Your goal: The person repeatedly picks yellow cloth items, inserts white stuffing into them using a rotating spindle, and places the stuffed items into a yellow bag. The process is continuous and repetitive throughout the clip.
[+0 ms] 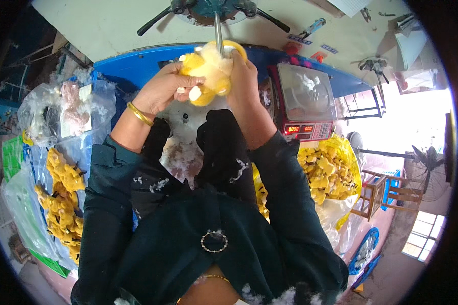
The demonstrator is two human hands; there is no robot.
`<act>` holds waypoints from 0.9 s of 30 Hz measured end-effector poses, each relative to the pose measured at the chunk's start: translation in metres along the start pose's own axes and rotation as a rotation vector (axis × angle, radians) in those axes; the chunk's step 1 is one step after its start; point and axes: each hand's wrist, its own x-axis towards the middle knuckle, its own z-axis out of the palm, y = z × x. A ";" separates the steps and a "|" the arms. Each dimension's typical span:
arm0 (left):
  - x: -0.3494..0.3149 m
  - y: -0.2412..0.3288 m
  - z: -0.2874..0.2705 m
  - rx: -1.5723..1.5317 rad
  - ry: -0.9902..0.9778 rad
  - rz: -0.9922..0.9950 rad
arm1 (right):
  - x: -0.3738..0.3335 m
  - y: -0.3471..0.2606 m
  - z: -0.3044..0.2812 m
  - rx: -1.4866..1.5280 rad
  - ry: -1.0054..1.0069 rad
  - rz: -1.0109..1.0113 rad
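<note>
A yellow and cream plush toy [208, 68] with white paw tips sits at the end of a thin metal tube [218, 30], whose tip goes into or behind the toy's upper side. My left hand [170, 87] pinches the toy's left side, thumb pressed across it. On the other side, my right hand [242, 79] is wrapped round the toy close to the tube; some of its fingers are hidden behind the fabric. The tube comes down from a dark round machine fitting [213, 9] with black lever handles.
Right of my arms stands a red digital scale [306, 129] with a plastic-covered top. Below it, a yellow sack [359, 175] holds several yellow plush pieces; more plush pieces [61, 213] lie on plastic at left. A blue panel [132, 63] edges the pale machine. White fluff clings about.
</note>
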 end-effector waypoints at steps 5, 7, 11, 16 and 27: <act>0.036 -0.007 -0.017 0.402 0.064 0.168 | 0.022 0.004 0.009 -0.095 0.021 -0.038; 0.048 -0.016 -0.019 0.318 0.100 0.250 | 0.016 0.003 0.008 -0.068 0.003 -0.041; 0.019 -0.028 -0.013 0.283 0.038 0.159 | -0.003 0.005 -0.006 -0.096 0.014 -0.013; 0.000 -0.031 0.008 0.127 -0.032 0.148 | -0.005 -0.017 0.002 -0.165 -0.059 0.114; 0.036 0.003 0.050 -0.537 0.029 -0.208 | 0.097 0.002 -0.025 -0.708 -0.732 -0.084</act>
